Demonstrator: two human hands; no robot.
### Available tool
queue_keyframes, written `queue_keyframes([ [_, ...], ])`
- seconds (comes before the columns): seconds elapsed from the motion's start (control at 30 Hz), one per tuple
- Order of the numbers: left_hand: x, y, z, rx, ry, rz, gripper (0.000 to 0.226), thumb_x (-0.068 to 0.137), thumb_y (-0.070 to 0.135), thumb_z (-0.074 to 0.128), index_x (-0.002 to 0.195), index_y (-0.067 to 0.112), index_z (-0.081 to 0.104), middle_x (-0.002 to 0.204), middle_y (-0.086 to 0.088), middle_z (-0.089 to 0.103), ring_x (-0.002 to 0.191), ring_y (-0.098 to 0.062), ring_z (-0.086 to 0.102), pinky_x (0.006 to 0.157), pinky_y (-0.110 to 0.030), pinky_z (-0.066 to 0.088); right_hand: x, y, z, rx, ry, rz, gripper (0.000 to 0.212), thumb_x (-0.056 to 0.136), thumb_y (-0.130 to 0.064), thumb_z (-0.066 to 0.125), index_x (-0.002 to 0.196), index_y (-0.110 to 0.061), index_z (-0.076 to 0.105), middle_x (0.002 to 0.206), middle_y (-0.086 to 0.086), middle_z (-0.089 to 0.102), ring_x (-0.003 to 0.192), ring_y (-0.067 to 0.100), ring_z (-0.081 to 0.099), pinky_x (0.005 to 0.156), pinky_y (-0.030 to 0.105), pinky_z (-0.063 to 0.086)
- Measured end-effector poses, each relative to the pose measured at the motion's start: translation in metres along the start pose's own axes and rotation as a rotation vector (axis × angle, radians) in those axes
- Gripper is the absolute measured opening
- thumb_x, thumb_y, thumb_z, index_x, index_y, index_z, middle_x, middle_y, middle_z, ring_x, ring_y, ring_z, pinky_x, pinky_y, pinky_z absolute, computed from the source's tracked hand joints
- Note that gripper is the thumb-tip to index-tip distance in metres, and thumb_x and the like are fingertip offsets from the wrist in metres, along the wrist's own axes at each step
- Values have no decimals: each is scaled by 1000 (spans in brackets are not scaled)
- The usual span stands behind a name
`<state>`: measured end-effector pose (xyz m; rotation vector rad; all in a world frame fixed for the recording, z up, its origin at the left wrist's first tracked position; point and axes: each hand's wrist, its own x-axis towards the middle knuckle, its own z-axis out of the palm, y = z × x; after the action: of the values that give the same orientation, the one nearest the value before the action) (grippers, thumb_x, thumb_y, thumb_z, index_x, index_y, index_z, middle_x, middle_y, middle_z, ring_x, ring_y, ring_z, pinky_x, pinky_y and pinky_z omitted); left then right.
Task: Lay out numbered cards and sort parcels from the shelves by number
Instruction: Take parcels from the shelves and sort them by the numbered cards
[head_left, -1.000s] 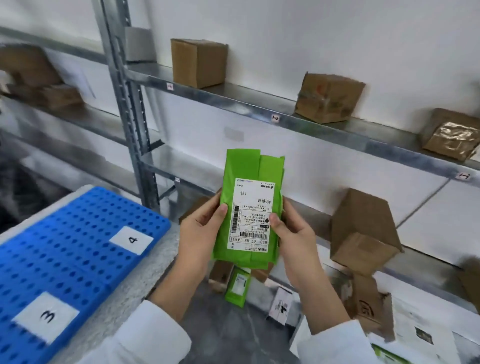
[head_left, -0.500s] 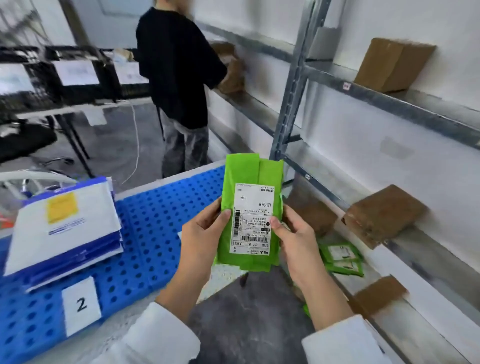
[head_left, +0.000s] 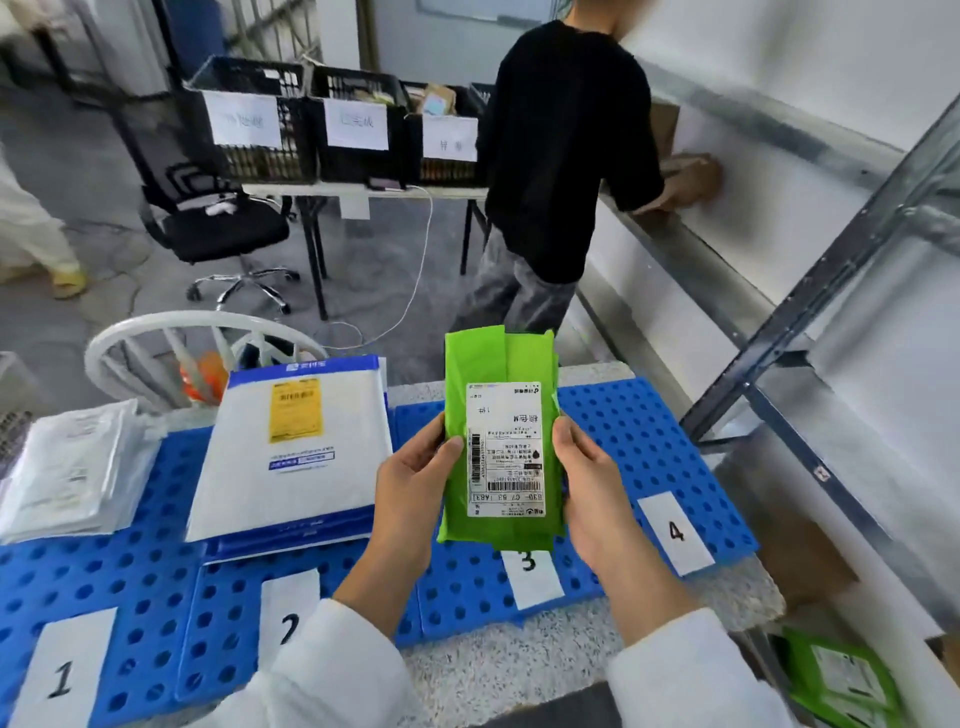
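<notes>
I hold a green parcel (head_left: 501, 447) with a white shipping label upright in front of me. My left hand (head_left: 410, 493) grips its left edge and my right hand (head_left: 592, 493) grips its right edge. Below it lie blue perforated panels (head_left: 644, 447) bearing white numbered cards: card 1 (head_left: 65, 675), card 2 (head_left: 288, 618), card 3 (head_left: 530, 577) partly hidden by the parcel, and card 4 (head_left: 675, 532). A white-and-blue mailer stack (head_left: 291, 452) sits above card 2. A pile of clear-bagged white parcels (head_left: 67, 467) lies above card 1.
A person in a black top (head_left: 561, 156) stands at the metal shelving (head_left: 810, 322) on the right. Black crates with paper labels (head_left: 332, 124) sit on a far table beside an office chair (head_left: 218, 223). More green parcels (head_left: 841, 680) lie on a low shelf at bottom right.
My view has swung left from the shelves to the blue panels with the numbered cards. Both hands keep the same hold on the green parcel, which now hangs over card 3.
</notes>
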<state>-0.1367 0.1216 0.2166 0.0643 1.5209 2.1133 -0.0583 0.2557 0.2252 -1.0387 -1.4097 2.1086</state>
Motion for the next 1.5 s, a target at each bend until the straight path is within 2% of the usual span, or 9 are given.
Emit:
queue_keyframes([
  [0.2, 61, -4, -9, -14, 18, -57, 36, 95, 4, 55, 124, 23, 63, 106, 5, 74, 99, -13, 70, 87, -36, 57, 59, 10, 30, -57, 56, 29, 31, 98, -27, 52, 128, -23, 60, 110, -1, 71, 99, 17, 68, 86, 39, 56],
  [0.4, 103, -25, -2, 39, 44, -94, 42, 95, 4, 55, 131, 25, 60, 111, 5, 73, 102, -15, 69, 88, -38, 56, 120, 22, 28, -124, 61, 143, 33, 102, -20, 44, 134, -19, 55, 119, 2, 66, 102, 16, 64, 94, 40, 51],
  [0.57, 136, -50, 16, 74, 161, -139, 43, 93, 2, 56, 129, 25, 60, 109, 6, 73, 100, -13, 70, 88, -37, 56, 172, 32, 26, -157, -3, 228, 29, 101, -36, 45, 108, -17, 65, 106, 6, 71, 95, 21, 68, 90, 44, 53],
  [0.73, 162, -67, 21, 143, 224, -166, 45, 92, 2, 56, 127, 31, 62, 108, 9, 73, 99, -11, 70, 85, -31, 56, 214, 51, 19, -354, -76, 200, 31, 99, -23, 51, 128, -14, 58, 120, 5, 67, 101, 18, 66, 93, 39, 53],
  [0.9, 185, -83, 23, 164, 333, -210, 39, 94, 4, 54, 109, 39, 66, 97, 12, 75, 90, -7, 71, 71, -21, 55, 251, 61, 21, -557, -165, 197, 47, 97, -30, 55, 140, -12, 47, 124, -2, 55, 107, 15, 56, 94, 32, 46],
  [1.0, 195, -95, 20, 176, 407, -234, 37, 94, 4, 54, 106, 37, 67, 89, 15, 75, 84, -6, 71, 67, -19, 55, 269, 79, 18, -679, -213, 202, 53, 93, -35, 60, 140, -12, 48, 136, 2, 56, 119, 20, 57, 102, 42, 46],
  [1.2, 219, -118, 17, 289, 465, -266, 36, 94, 5, 52, 97, 37, 68, 77, 21, 71, 76, -3, 69, 62, -17, 54, 298, 109, 12, -773, -310, 254, 41, 98, -29, 53, 134, -11, 55, 131, 3, 60, 114, 22, 60, 98, 40, 50],
  [1.37, 234, -134, 7, 373, 480, -306, 29, 96, 7, 50, 98, 29, 69, 78, 12, 71, 73, -10, 68, 65, -26, 57, 309, 123, 14, -880, -367, 206, 32, 98, -24, 53, 128, -14, 59, 124, 5, 62, 105, 21, 62, 86, 31, 51],
  [1.5, 247, -142, 0, 496, 453, -284, 27, 95, 7, 53, 111, 22, 67, 91, 7, 71, 76, -7, 66, 60, -19, 52, 317, 135, 20, -996, -381, 176, 32, 96, -30, 54, 124, -17, 61, 126, 12, 52, 111, 29, 56, 97, 41, 47],
])
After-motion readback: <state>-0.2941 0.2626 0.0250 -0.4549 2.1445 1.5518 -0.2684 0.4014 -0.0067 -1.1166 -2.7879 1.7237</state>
